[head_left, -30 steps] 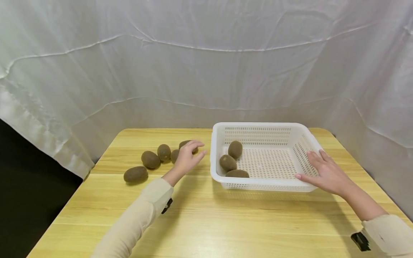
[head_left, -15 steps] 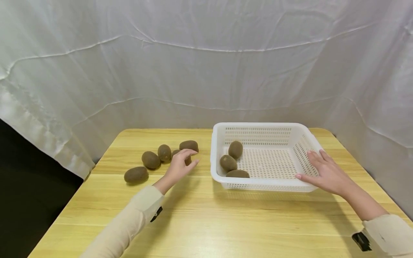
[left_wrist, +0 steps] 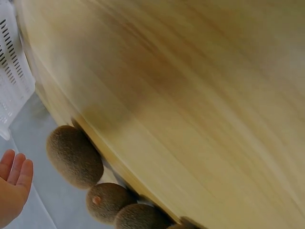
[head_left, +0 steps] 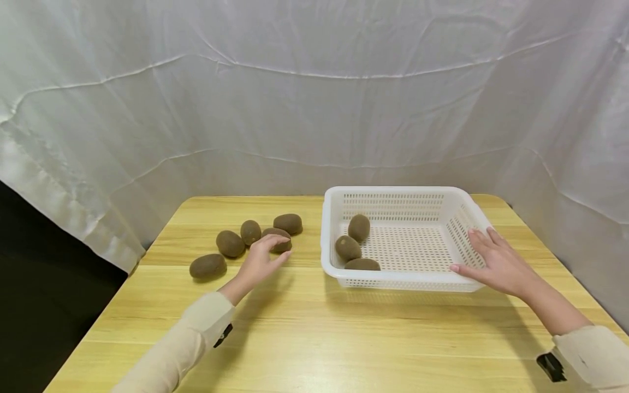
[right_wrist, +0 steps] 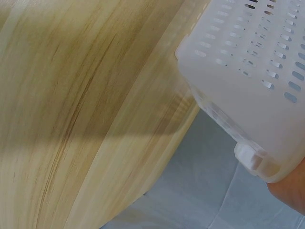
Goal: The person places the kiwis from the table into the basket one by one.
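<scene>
My left hand (head_left: 257,263) hovers at the near side of a cluster of brown kiwis, fingers loosely bent and nothing in the grasp. Its fingertips overlap one kiwi (head_left: 282,246) in the head view; whether they touch it I cannot tell. In the left wrist view, the hand (left_wrist: 14,191) appears apart from the nearest kiwi (left_wrist: 75,156). On the right stands a white perforated plastic basket (head_left: 393,277). Three kiwis lie along its left side, one of them a kiwi (head_left: 358,228) near the back. My right hand (head_left: 501,265) rests on the basket's right rim near the front corner, fingers extended.
Further kiwis sit on the wooden table (head_left: 314,338): a far kiwi (head_left: 288,223), an upright-looking kiwi (head_left: 250,232), another kiwi (head_left: 230,243) and a separate kiwi (head_left: 208,266) at the left. A pale curtain (head_left: 314,120) hangs behind the table.
My left hand has drawn back to the left and toward me, uncovering the far kiwi and then more of the kiwi in front of it. The right hand and basket stay put.
</scene>
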### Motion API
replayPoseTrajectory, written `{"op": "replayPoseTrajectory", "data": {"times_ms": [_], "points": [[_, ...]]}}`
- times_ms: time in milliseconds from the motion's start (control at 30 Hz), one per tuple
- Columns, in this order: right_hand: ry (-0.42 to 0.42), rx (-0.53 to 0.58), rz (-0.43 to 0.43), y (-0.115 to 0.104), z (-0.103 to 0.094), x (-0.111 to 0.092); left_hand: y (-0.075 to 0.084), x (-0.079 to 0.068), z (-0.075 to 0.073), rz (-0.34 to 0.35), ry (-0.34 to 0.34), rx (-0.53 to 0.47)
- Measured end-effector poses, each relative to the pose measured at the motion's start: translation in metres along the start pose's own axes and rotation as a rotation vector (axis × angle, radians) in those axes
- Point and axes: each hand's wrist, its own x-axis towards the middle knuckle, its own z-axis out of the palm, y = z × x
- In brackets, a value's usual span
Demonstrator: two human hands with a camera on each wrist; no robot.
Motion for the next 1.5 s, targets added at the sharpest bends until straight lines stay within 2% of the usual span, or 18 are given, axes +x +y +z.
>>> {"op": "replayPoseTrajectory", "data": {"times_ms": [200, 467, 667, 1067, 1267, 1500], "points": [[-0.003, 0.0, 0.004, -0.001, 0.0, 0.0, -0.006, -0.01, -0.009, -0.034, -0.009, 0.019], [-0.018, 0.009, 0.015, -0.001, -0.001, 0.0, -0.018, -0.025, -0.022, -0.056, 0.016, 0.042], [-0.018, 0.007, 0.015, -0.001, 0.0, 0.0, -0.027, -0.035, -0.028, -0.047, 0.052, 0.063], [-0.022, 0.008, 0.021, 0.0, -0.001, 0.001, -0.04, -0.045, -0.045, -0.075, 0.077, 0.105], [-0.025, 0.01, 0.018, 0.001, -0.001, 0.002, -0.05, -0.05, -0.056, -0.135, 0.078, 0.159], [-0.021, 0.01, 0.014, 0.001, -0.002, 0.002, -0.068, -0.055, -0.072, -0.183, 0.095, 0.16]]}}
